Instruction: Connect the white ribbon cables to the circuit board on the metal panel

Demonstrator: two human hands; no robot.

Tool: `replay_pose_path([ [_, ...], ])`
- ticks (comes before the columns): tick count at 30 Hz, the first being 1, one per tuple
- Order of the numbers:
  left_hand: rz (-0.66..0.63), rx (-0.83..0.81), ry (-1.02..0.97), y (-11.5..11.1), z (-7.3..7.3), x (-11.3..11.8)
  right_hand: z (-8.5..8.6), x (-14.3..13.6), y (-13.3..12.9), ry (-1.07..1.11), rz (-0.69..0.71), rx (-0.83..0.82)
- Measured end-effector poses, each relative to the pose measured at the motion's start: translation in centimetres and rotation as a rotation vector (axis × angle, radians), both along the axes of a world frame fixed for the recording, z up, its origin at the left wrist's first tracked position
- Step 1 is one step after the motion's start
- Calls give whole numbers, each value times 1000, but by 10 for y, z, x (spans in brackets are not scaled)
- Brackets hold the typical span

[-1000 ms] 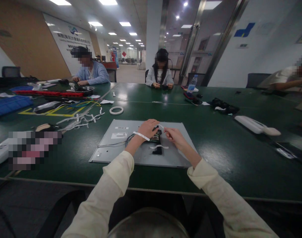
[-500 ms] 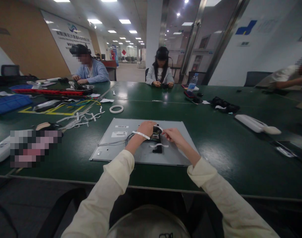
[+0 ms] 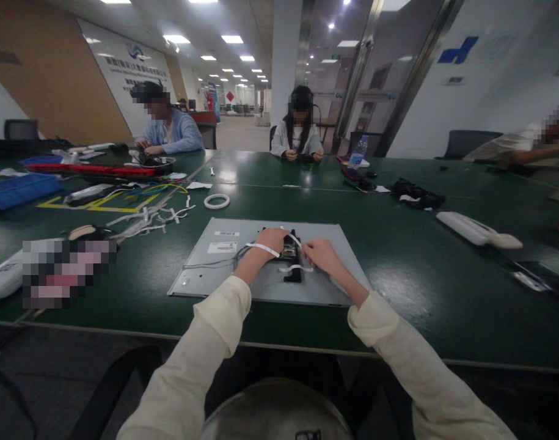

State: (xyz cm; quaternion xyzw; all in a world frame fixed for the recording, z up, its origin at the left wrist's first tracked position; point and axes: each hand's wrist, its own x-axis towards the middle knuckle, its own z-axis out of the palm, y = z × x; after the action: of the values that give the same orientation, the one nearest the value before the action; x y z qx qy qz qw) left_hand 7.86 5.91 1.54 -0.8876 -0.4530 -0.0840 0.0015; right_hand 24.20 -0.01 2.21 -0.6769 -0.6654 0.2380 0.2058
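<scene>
A grey metal panel (image 3: 325, 244) lies flat in front of me, with a black bracket (image 3: 292, 277) and a small circuit board (image 3: 288, 250) at its middle. Over the board's upper left, my left hand (image 3: 270, 241) has its fingers together at one end of a white tape strip (image 3: 294, 237); its fingertips are partly hidden. The strip's other end is pinched in my right hand (image 3: 322, 253), right of the board. A second white strip (image 3: 294, 267) crosses the bracket lower down. Another white band (image 3: 263, 248) lies across my left wrist. Grey cables (image 3: 210, 264) run left from the board.
Beyond the panel sits a white tape roll (image 3: 217, 201). Loose white strips (image 3: 146, 223), a blue tray (image 3: 20, 190) and a red bar (image 3: 91, 169) occupy the left side. White devices lie at both sides. Across the table, a water bottle (image 3: 358, 151) stands near a seated person (image 3: 300, 134).
The strip between my hands has gone from a rounded arch to a straighter slant. My right hand has turned slightly, its fingers more curled. My left hand stays over the board.
</scene>
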Motion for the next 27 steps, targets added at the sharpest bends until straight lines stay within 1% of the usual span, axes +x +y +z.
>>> replay_pose_path([
  [4,21,6,18,-1,2,1,6,-8,-2,-394,20,62],
  [6,35,11,12,-1,3,1,8,-12,-2,-470,16,32],
  [9,35,16,4,-1,2,1,9,-13,0,-490,11,2],
  [11,32,13,2,0,2,1,9,-11,3,-458,16,0],
  [13,35,6,-2,0,2,1,10,-5,5,-376,64,-24],
  [14,39,2,-3,0,1,1,10,-2,6,-302,97,-53],
  [16,41,0,-6,0,1,1,12,4,6,-75,151,-131],
  [18,39,3,-7,0,1,1,14,8,4,178,138,-226],
  [20,39,2,-6,-1,2,1,16,9,2,325,90,-299],
  [22,50,-7,-1,-2,3,1,19,7,1,341,54,-340],
  [27,66,-29,6,-2,4,2,21,1,8,225,51,-379],
])
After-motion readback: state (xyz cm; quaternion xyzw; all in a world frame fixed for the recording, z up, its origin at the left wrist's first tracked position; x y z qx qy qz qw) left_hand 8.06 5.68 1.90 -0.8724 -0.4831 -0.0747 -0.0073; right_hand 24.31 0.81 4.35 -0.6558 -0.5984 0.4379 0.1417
